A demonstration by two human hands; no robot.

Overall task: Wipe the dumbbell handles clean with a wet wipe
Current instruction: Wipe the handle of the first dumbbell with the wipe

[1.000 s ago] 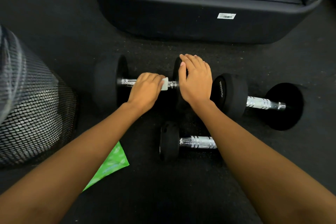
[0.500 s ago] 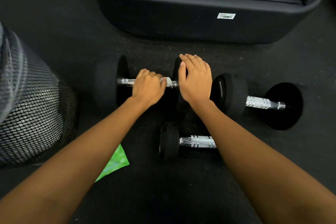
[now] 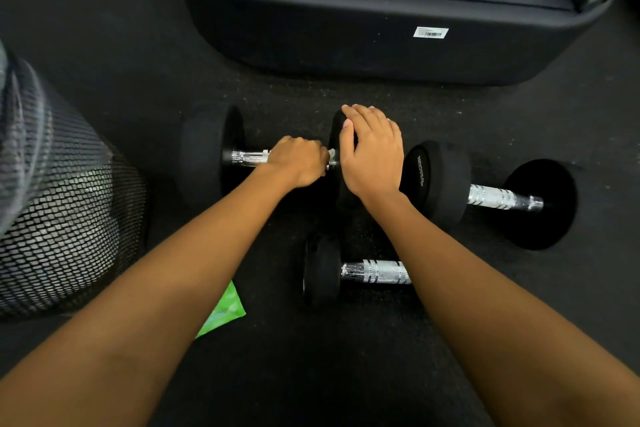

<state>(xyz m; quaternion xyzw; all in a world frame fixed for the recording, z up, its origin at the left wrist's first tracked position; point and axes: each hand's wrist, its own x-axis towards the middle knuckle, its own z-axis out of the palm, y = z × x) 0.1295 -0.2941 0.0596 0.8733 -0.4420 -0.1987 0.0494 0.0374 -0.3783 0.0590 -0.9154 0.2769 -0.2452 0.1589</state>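
The far dumbbell (image 3: 214,156) lies on the black floor (image 3: 277,374). Its metal handle (image 3: 247,158) is gripped by the left hand (image 3: 299,161), which is curled into a fist around it, close to the right weight. A small white edge of the wet wipe (image 3: 331,152) is seen at the knuckles. The right hand (image 3: 374,152) is laid flat, fingers together, on top of the right weight, just beside the left hand. Compared with half a second ago, the left hand has been slid to the right along the handle, so more bare metal is shown on its left and less of the wipe is seen.
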